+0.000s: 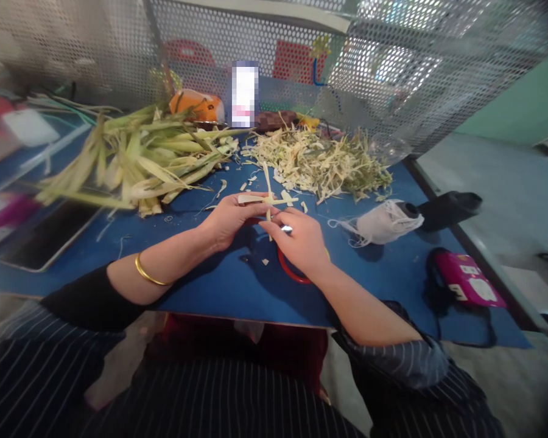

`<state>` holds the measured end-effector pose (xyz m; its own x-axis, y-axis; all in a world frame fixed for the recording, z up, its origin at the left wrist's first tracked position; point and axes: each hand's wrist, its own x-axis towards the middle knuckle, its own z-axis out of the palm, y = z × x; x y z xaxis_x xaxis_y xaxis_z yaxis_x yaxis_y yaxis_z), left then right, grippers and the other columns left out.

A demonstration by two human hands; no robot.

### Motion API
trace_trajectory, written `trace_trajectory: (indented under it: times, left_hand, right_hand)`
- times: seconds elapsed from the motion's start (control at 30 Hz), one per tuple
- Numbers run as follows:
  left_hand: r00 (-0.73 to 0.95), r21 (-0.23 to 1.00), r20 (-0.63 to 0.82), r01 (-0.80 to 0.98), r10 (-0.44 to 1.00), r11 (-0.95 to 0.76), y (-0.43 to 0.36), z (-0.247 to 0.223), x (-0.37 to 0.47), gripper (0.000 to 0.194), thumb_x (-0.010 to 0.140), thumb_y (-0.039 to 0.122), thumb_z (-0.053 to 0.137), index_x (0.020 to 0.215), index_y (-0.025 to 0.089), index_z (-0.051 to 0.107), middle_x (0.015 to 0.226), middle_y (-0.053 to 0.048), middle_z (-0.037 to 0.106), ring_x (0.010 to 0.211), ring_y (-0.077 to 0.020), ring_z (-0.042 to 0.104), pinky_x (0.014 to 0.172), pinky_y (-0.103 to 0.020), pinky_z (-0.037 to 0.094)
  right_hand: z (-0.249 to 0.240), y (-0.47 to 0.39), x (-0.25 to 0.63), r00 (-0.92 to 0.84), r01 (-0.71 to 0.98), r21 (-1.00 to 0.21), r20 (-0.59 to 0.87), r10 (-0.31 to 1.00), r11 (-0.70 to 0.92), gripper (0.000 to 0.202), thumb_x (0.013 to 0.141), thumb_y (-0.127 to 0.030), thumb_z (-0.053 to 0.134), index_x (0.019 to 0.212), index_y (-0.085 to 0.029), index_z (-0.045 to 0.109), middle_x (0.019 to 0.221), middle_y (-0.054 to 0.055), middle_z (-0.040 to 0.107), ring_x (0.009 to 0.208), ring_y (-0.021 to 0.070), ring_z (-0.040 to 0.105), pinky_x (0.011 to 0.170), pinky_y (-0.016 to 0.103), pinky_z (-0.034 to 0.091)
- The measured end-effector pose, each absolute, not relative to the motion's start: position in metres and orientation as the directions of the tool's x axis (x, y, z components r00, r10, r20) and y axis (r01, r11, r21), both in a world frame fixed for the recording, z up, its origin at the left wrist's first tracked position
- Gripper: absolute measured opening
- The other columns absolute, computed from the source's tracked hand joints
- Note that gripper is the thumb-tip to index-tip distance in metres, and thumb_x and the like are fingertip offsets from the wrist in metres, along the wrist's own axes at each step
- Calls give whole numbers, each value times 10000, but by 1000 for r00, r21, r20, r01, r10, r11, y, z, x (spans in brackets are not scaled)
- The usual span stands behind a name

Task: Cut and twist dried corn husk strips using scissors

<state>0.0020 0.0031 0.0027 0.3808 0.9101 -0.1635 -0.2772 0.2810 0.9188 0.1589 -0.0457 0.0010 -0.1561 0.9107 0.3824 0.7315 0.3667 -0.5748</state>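
Pale leaf strips [268, 196], crossed in a plus shape, are held up over the blue table in front of me. My left hand [231, 220] pinches the crossing from the left. From the right, my right hand [301, 238] has its fingers closed at the lower part of the strips, with a small shiny metal piece showing at its index finger. What that metal piece belongs to is hidden in the hand. Beneath the right hand lies a red ring-shaped object [295, 277], partly covered. Small pale scraps lie around the hands.
Long green-yellow leaves [141, 158] are piled at the left, shredded trimmings [324, 161] at the back right. A white thread spool [388, 224], a black spool [452, 210] and a magenta box [468, 280] stand right. A dark flat tablet [50, 234] lies left. Perforated metal [274, 48] rises behind.
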Motion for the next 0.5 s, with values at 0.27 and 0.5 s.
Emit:
trace_trajectory:
  times: [0.27, 0.5]
  left_hand:
    - [300, 894, -221, -317, 928, 315, -2, -2, 9, 256, 606, 144, 789, 833, 108, 677, 709, -25, 685, 656, -108, 616, 681, -238, 481]
    - [197, 996, 78, -63, 977, -67, 0, 7, 0, 325, 622, 226, 790, 928, 149, 714, 800, -25, 720, 761, -153, 643, 709, -250, 492]
  right_hand:
    - [-4, -45, 151, -294, 715, -513, 397, 870, 476, 282, 882, -234, 512, 605, -188, 529, 687, 19, 522, 689, 148, 504, 652, 275, 372]
    - [1, -45, 162, -80, 718, -571, 498, 863, 397, 199, 877, -386, 554, 803, -208, 604, 825, 37, 602, 815, 178, 571, 760, 311, 431]
